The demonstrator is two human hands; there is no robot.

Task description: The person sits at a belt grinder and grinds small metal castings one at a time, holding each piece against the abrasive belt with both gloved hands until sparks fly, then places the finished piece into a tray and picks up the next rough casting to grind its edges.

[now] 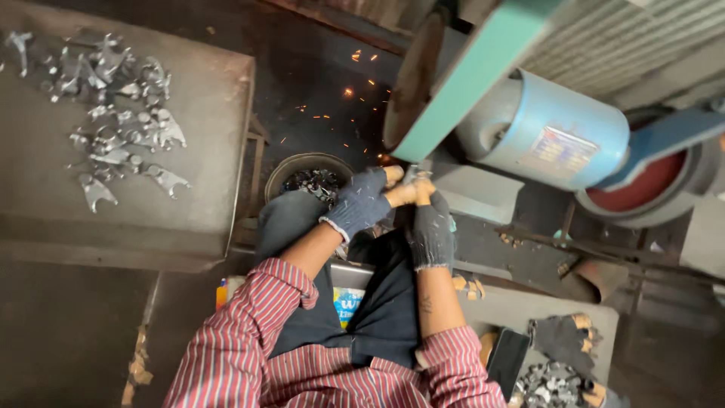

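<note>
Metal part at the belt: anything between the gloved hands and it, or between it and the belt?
Nothing visible. Both the left hand and right hand grip the small metal part directly, and it sits at the green sanding belt, with sparks flying off.

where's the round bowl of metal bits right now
In the head view the round bowl sits just left of centre on the dark floor, right beside the left hand, between the grey table of metal pieces and the grinding belt.
</note>
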